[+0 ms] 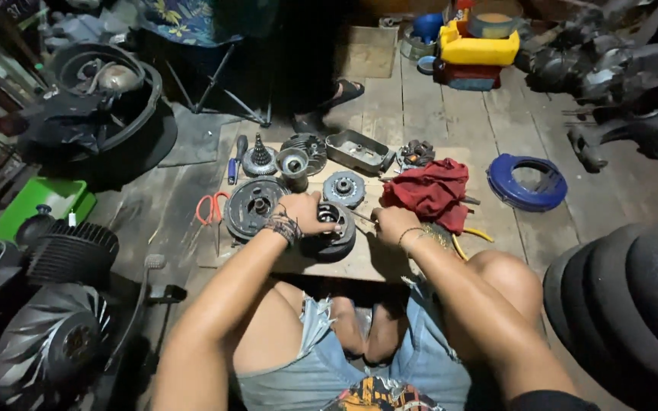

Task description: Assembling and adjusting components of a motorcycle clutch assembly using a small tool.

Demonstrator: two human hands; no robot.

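Bare knees and denim shorts [321, 365] closest in, folded up against the pale wooden board [359, 262]. Grey metal tray-shaped cover [358, 151] further back, open side up, contents too dark to tell. Round dark metal clutch drum [330, 237] sitting flat on the board's near edge, axis straight up (no long side really). Left hand [304, 213] clamped over its top, fingers curled. Right hand [392, 223] closed round a thin metal tool [363, 217] lying sideways, tip at the drum. Crumpled red rag [429, 192] just behind.

Round dark metal clutch part [330, 236], flat on wooden board, thin tool [362, 217] touching it
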